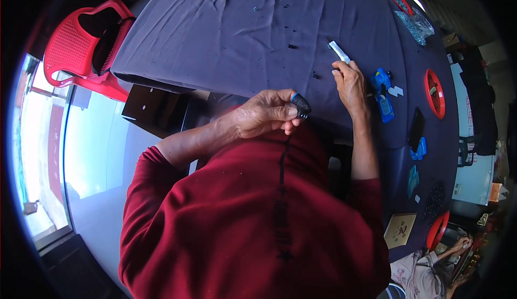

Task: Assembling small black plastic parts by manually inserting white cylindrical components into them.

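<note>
My left hand [261, 113] pinches a small rounded black piece with a blue edge [301, 104] between thumb and fingers, just in front of my chest. Its exact kind I cannot make out. To the right, over the cloth, my right hand [351, 86] is closed on the lower end of a flat silvery tool [339, 52]. The tool has a thin dark tip pointing away from me; whether it is a knife is unclear. The two hands are apart. Small black bits [316, 75] lie on the cloth close to the right hand's fingers.
A grey-purple cloth [215, 24] covers the table. Right of my right hand lie blue plastic pieces [383, 97], a red dish [434, 94], a dark phone-like slab [416, 128] and a clear bag [417, 25]. A red chair [72, 43] stands left. Another person's hands [462, 243] show lower right.
</note>
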Demonstrator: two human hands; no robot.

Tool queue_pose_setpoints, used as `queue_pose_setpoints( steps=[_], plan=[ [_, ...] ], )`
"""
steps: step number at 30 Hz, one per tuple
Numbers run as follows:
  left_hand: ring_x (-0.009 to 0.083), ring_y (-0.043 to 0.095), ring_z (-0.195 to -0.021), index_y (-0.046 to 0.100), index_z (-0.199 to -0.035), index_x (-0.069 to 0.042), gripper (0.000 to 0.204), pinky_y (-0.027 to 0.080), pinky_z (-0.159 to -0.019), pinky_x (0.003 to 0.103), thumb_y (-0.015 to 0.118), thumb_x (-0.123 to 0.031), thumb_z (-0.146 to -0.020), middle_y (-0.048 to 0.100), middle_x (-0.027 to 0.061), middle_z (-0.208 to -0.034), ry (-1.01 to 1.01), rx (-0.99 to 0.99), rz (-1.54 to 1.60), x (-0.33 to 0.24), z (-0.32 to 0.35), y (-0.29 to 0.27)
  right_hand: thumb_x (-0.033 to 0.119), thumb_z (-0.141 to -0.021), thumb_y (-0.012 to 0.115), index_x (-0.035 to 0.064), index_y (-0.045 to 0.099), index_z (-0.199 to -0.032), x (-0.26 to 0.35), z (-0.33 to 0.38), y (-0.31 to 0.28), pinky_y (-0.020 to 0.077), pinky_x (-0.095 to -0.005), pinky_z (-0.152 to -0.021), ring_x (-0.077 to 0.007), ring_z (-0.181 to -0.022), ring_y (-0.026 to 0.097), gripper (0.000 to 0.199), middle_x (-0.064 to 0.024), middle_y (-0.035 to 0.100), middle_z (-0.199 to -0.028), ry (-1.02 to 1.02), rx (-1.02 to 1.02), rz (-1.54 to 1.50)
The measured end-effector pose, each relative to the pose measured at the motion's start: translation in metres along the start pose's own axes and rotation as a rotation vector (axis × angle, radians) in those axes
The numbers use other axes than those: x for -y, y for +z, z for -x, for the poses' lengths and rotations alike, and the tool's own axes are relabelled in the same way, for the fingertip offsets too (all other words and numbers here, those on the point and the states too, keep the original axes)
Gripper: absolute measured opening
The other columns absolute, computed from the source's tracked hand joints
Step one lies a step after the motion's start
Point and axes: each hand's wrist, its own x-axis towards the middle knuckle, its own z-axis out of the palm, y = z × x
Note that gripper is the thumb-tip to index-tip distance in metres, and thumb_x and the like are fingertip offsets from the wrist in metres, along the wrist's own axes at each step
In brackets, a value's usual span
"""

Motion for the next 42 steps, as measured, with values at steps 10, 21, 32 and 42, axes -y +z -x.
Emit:
queue_pose_setpoints(
  steps=[10, 21, 32, 42],
  plan=[
    [0.0127, 0.055, -0.074, 0.054, -0.094, -0.001, 0.014, 0.046, -0.07, 0.028, 0.057, -0.01, -0.084, 0.057, 0.007, -0.085, 0.1, -0.074, -0.035, -0.009, -0.001, 0.0, 0.005, -0.083, 0.053, 0.0028, 0.054, -0.084, 0.035, 0.007, -0.022, 0.0411, -0.0194, -0.045, -0.0039, -0.055, 0.051, 0.002, -0.0025, 0.054, -0.069, 0.335, 0.158, -0.543],
    [0.0148, 0.054, -0.074, 0.053, -0.096, -0.002, 0.016, 0.045, -0.068, 0.028, 0.056, -0.012, -0.085, 0.056, 0.007, -0.086, 0.139, -0.01, 0.146, -0.014, 0.003, 0.012, 0.004, -0.083, 0.053, -0.0008, 0.052, -0.094, 0.098, 0.02, -0.038, 0.0449, -0.0189, -0.053, -0.0062, -0.06, 0.051, 0.012, -0.0039, 0.052, -0.075, 0.092, 0.181, -1.064],
    [0.015, 0.054, -0.077, 0.052, -0.098, -0.002, 0.015, 0.046, -0.07, 0.027, 0.054, -0.011, -0.086, 0.056, 0.0071, -0.086, 0.141, 0.001, 0.14, -0.013, 0.003, 0.012, 0.005, -0.083, 0.059, -0.0009, 0.056, -0.09, 0.119, 0.024, -0.036, 0.041, -0.0176, -0.05, -0.0052, -0.056, 0.05, 0.009, -0.0021, 0.053, -0.075, -0.059, -0.056, -0.829],
    [0.0132, 0.055, -0.074, 0.053, -0.096, -0.001, 0.013, 0.046, -0.071, 0.027, 0.056, -0.008, -0.085, 0.057, 0.0083, -0.086, 0.176, -0.05, 0.069, -0.013, 0.004, 0.014, 0.001, -0.084, 0.053, -0.0036, 0.053, -0.091, 0.117, 0.024, -0.041, 0.0441, -0.0193, -0.051, -0.0082, -0.058, 0.053, 0.009, -0.0061, 0.052, -0.077, 0.056, -0.015, -1.055]
  ],
)
